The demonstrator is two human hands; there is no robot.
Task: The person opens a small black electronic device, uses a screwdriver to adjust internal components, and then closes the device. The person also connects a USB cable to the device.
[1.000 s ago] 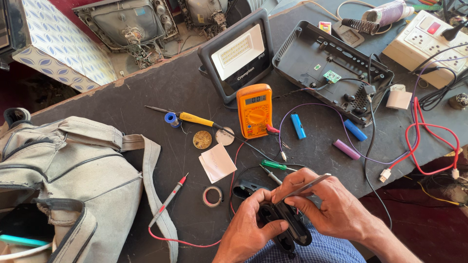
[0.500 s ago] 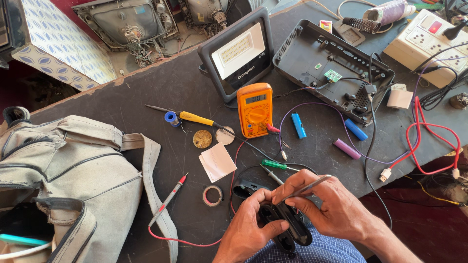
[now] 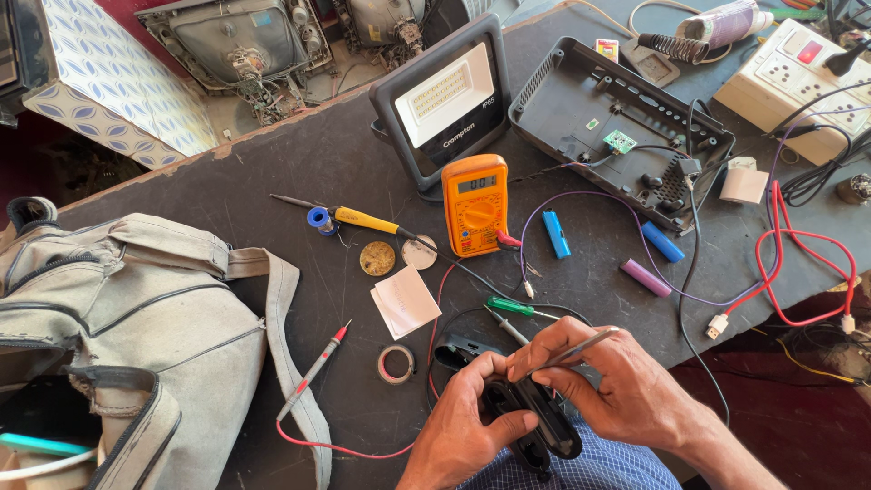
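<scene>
Little has changed over the last second; left hand (image 3: 467,419) stays clamped round the black casing (image 3: 531,425) at the worktop's (image 3: 308,163) near edge; right hand (image 3: 621,390), fingers closed, keeps its pinch on the tweezers (image 3: 570,349), tips at casing; work continues in place.

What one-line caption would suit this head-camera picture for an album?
Both hands work on a small black device: left hand grips it, right hand holds metal tweezers, orange multimeter beyond.
</scene>
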